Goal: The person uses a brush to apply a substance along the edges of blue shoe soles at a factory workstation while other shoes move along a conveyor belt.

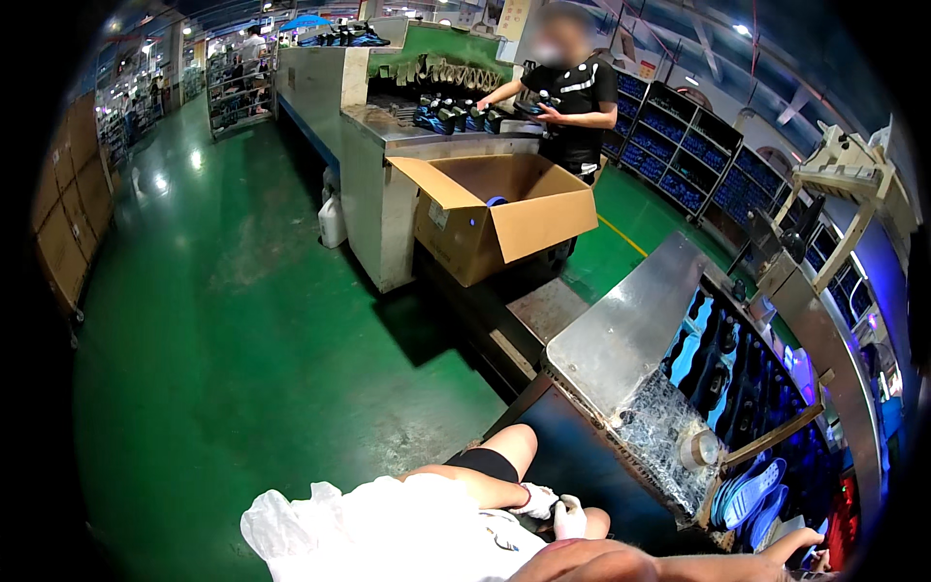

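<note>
Both of my hands are in white gloves and come together low in the view, over my knees. My left hand [535, 501] is closed, its fingers bent around a small dark thing [556, 507] that I cannot make out. Right beside it, my right hand [570, 520] is also closed against that same dark thing. White cloth [388, 529] covers my front and hides part of my arms. To the right of my hands rises the side of a metal-topped workbench [621, 310].
Blue slippers [754, 493] and a tape roll [698, 449] lie on the bench, beside a conveyor of blue and black shoe parts [713, 359]. A bare hand [797, 541] reaches in there. Ahead, a co-worker [580, 102] handles dark shoes behind an open cardboard box [465, 238].
</note>
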`<state>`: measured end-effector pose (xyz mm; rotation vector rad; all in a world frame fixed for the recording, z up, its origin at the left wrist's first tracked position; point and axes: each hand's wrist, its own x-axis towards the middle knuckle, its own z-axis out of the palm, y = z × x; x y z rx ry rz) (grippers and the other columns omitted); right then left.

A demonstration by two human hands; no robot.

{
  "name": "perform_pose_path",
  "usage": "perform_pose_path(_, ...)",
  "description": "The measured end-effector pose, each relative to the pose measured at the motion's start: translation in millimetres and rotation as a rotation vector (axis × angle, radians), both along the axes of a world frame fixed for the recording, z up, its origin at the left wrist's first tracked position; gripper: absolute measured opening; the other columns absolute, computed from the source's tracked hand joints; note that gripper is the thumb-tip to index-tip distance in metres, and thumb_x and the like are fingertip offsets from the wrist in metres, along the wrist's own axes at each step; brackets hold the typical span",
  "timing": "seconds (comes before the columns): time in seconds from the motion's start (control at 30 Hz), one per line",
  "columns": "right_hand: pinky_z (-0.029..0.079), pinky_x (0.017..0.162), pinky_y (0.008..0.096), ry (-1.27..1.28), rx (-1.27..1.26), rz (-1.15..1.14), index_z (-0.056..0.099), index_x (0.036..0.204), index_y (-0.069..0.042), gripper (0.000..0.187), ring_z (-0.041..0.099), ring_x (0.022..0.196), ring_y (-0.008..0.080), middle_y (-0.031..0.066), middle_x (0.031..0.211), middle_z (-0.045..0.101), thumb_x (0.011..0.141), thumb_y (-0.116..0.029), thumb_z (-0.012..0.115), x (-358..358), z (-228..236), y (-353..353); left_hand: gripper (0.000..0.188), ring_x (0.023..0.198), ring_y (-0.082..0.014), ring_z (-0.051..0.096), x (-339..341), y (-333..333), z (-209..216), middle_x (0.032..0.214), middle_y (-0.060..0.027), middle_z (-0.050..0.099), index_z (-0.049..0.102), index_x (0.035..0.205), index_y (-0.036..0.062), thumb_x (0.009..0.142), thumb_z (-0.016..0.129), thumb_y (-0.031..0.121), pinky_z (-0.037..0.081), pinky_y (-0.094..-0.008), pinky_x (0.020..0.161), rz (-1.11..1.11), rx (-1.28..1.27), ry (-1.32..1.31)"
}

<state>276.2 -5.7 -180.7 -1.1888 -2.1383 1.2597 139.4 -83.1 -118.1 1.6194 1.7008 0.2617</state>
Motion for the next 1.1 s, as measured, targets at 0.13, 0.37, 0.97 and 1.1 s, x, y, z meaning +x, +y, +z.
perform_pose_path(0.13, 0.048, 0.082, 0.03, 0.037, -0.024, 0.053, 0.064, 0.102, -0.001, 0.025, 0.065, 0.088, 0.0215, 0.0137, 0.094, 0.068, 0.08, -0.013, 0.06, 0.1, -46.1, 15.1, 0.022, 0.073, -0.0248, 0.066, -0.9, 19.8, -84.9, 0.079, -0.0122, 0.068, 0.069, 0.085, 0.0065, 0.081, 0.057, 0.024, 0.049, -0.0382, 0.065, -0.053, -0.024, -0.002)
perform_pose_path(0.37, 0.049, 0.082, 0.0303, -0.051, 0.05, 0.071, 0.065, 0.1, -0.002, 0.026, 0.065, 0.088, 0.0222, 0.0142, 0.093, 0.068, 0.079, -0.017, 0.061, 3.7, -27.0, 13.5, 0.027, 0.076, -0.0272, 0.065, 6.1, 25.8, -69.7, 0.081, -0.0151, 0.067, 0.067, 0.087, 0.0025, 0.081, 0.053, 0.025, 0.049, -0.0405, 0.067, -0.02, -0.063, 0.019)
perform_pose_path(0.97, 0.049, 0.083, 0.029, -0.002, 0.008, 0.078, 0.064, 0.102, -0.001, 0.026, 0.065, 0.089, 0.0219, 0.0146, 0.095, 0.068, 0.081, -0.016, 0.062, 2.9, -46.3, 20.4, 0.035, 0.099, -0.0302, 0.06, 9.0, 25.0, -82.6, 0.107, -0.0145, 0.064, 0.061, 0.108, 0.0089, 0.084, 0.052, 0.032, 0.045, -0.0409, 0.085, -0.013, -0.04, 0.038)
perform_pose_path(1.1, 0.049, 0.083, 0.0292, -0.047, 0.006, 0.077, 0.064, 0.102, -0.001, 0.026, 0.065, 0.089, 0.0222, 0.0148, 0.095, 0.068, 0.081, -0.017, 0.062, 1.2, -43.3, 18.9, 0.034, 0.097, -0.0299, 0.061, 9.0, 24.7, -93.9, 0.106, -0.0143, 0.064, 0.062, 0.106, 0.0087, 0.083, 0.053, 0.032, 0.045, -0.0409, 0.083, 0.002, 0.007, 0.061)
